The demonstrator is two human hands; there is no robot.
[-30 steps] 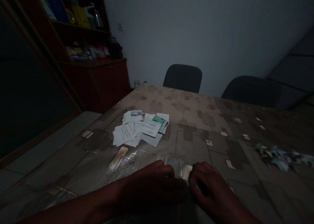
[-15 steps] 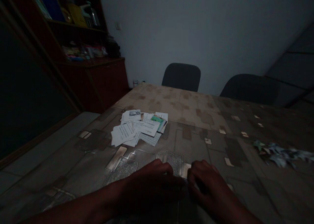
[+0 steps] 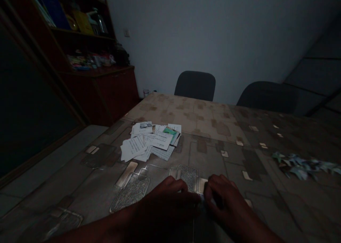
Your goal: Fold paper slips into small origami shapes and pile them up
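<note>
Left forearm point(image 3: 106, 223), one: bare, slanting up and inward from below. Left hand point(image 3: 170, 200), one: back uppermost, knuckles bent, fingers directed toward my right — much of it in shadow. Right forearm point(image 3: 257, 225), one: bare, rising from lower right. Right hand point(image 3: 226, 196), one: fingers curled, tips just beside my left's — closure of both too dark to tell.

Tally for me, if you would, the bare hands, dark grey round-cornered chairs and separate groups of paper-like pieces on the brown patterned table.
Bare hands, left hand and right hand: 2
Dark grey round-cornered chairs, middle chair and right chair: 2
Paper-like groups, loose white printed pile and pointed pale cluster: 2
Total: 6
</note>
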